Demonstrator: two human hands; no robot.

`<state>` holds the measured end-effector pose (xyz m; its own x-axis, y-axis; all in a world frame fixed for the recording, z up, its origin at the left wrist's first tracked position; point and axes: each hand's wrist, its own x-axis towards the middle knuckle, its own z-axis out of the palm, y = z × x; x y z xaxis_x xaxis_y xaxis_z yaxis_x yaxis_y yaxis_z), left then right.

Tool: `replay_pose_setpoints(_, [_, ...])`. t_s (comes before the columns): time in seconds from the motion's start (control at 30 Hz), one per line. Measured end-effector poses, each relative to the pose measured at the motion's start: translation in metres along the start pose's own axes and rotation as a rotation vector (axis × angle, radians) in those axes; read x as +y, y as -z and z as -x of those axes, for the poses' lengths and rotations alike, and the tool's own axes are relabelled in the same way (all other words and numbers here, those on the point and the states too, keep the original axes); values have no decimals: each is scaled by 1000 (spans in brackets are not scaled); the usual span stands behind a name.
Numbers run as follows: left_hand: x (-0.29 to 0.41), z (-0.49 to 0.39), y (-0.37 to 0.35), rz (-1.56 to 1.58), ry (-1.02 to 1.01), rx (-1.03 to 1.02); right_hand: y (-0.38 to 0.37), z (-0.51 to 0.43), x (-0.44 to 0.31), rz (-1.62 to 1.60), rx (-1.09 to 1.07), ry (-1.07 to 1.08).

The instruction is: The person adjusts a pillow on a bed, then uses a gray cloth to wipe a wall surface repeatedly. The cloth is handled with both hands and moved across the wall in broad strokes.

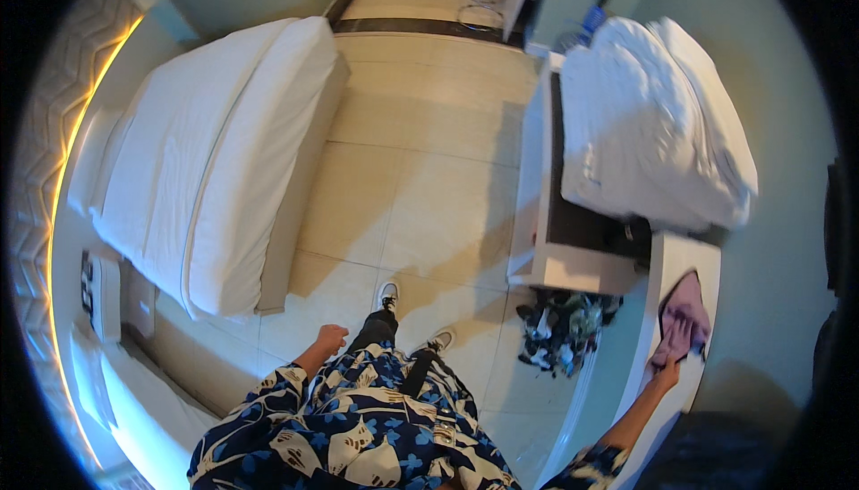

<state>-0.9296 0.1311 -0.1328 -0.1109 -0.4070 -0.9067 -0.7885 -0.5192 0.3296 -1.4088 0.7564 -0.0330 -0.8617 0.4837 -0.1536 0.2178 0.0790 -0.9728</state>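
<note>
A pink cloth with a dark edge [686,312] lies against the top of a narrow white shelf or desk [676,255] on the right. My right hand [668,374] is closed on the cloth's near end. My left hand [331,339] hangs over the floor in front of my patterned shirt, its fingers curled; I see nothing in it.
A bed with white bedding [221,161] stands at the left, part of another [158,409] at the lower left. Folded white bedding [651,121] is heaped on a low bench [584,268] at the right. A dark, mixed pile [564,330] lies on the tiled floor beside the bench.
</note>
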Motion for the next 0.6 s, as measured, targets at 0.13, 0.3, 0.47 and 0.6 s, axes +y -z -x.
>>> replay_pose_setpoints(0.13, [18, -14, -24, -795, -713, -44, -81, 136, -57, -351, -582, -9])
replay_pose_setpoints(0.3, [117, 12, -83, -614, -684, -117, -187, 280, -117, -457, -896, -146])
replay_pose_setpoints(0.47, [221, 57, -84, -748, -1318, -106, -273, 370, -131, -612, -1146, -476])
replay_pose_setpoints(0.6, [272, 72, -40, -595, -1548, 124, -328, 414, -141, -466, -1257, -631])
